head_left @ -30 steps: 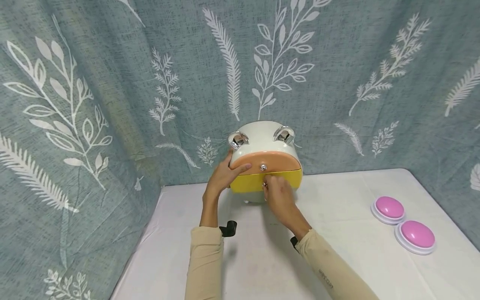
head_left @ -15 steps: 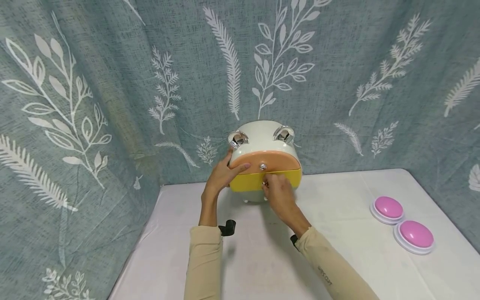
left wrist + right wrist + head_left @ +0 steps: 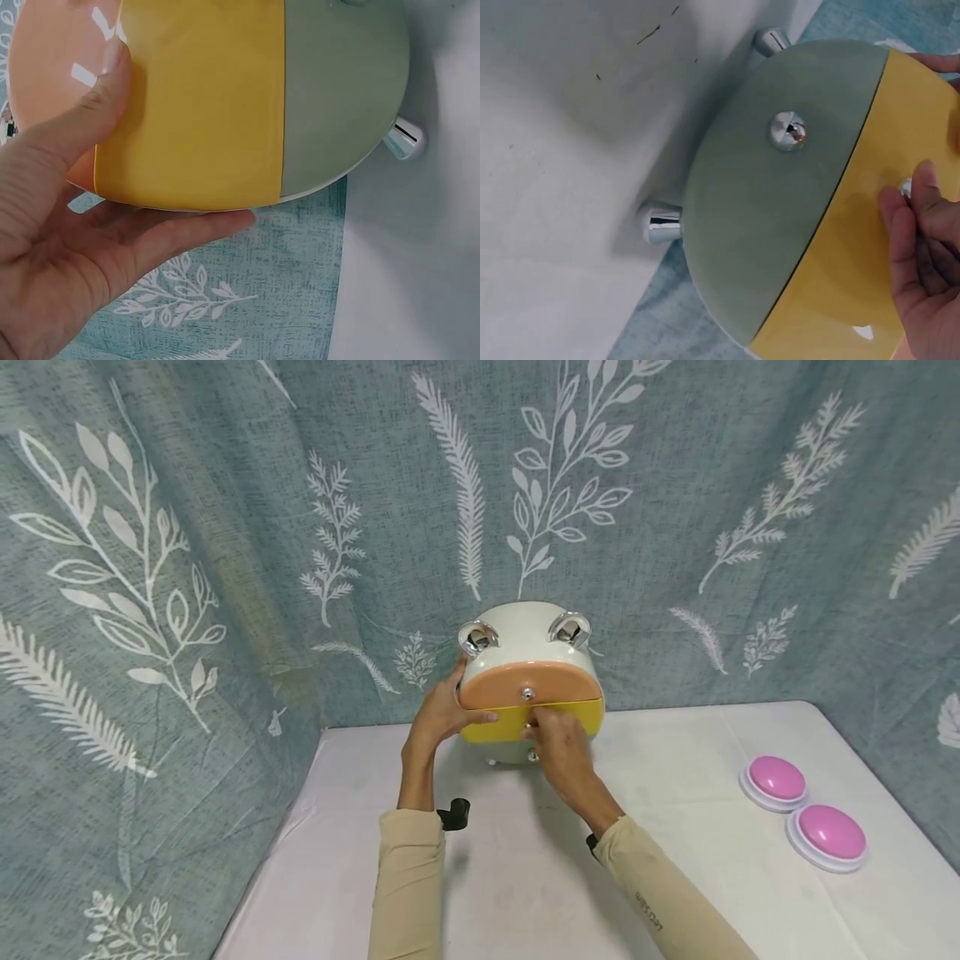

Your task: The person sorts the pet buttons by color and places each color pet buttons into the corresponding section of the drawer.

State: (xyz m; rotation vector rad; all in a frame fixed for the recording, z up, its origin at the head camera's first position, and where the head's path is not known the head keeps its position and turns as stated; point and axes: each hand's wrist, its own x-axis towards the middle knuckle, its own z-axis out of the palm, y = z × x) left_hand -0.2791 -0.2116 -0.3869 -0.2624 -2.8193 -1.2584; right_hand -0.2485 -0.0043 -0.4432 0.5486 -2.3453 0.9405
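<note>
A small rounded drawer cabinet with a white body and two shiny ear-shaped pieces stands on the table by the curtain. Its front has an orange drawer, a yellow drawer and a green drawer, all flush. My left hand grips the cabinet's left side, thumb over the front at the yellow drawer, fingers along the side. With thumb and fingertips, my right hand pinches the yellow drawer's silver knob, which is mostly covered. The green drawer's knob shows uncovered.
Two pink dome buttons on white bases sit at the table's right. The white-covered table runs to a patterned blue-green curtain behind and at both sides. Short silver feet hold the cabinet up.
My left thumb has shifted down from the orange drawer front to the yellow one. The right hand stays at the yellow drawer's knob, and the cabinet stays in place.
</note>
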